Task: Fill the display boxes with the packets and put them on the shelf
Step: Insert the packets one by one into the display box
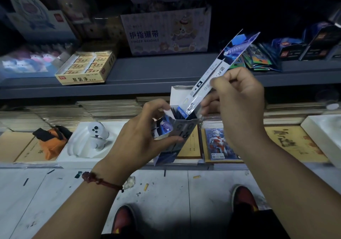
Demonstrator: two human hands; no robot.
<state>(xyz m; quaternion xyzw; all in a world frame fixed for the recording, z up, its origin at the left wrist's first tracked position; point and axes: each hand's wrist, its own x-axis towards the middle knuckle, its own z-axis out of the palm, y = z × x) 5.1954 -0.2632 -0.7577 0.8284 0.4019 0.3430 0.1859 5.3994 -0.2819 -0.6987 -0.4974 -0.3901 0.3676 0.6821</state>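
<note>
My left hand [145, 137] grips a narrow blue-and-white display box [177, 139], held tilted in front of me with its open top toward the shelf. Several packets stand inside it. My right hand [238, 100] pinches a long slim packet [219, 69], white and blue with printed characters. The packet leans up to the right and its lower end sits in the box's mouth. The grey shelf [147, 72] runs across the view just behind the box.
On the shelf stand a yellow eraser box [86, 69], a "Finger Bandage" carton [166, 34], loose dark packets [258, 58] and dark boxes [302, 47]. Below lie notebooks, a white game-controller tray [92, 139] and a card pack [219, 143]. My red shoes stand on the littered floor.
</note>
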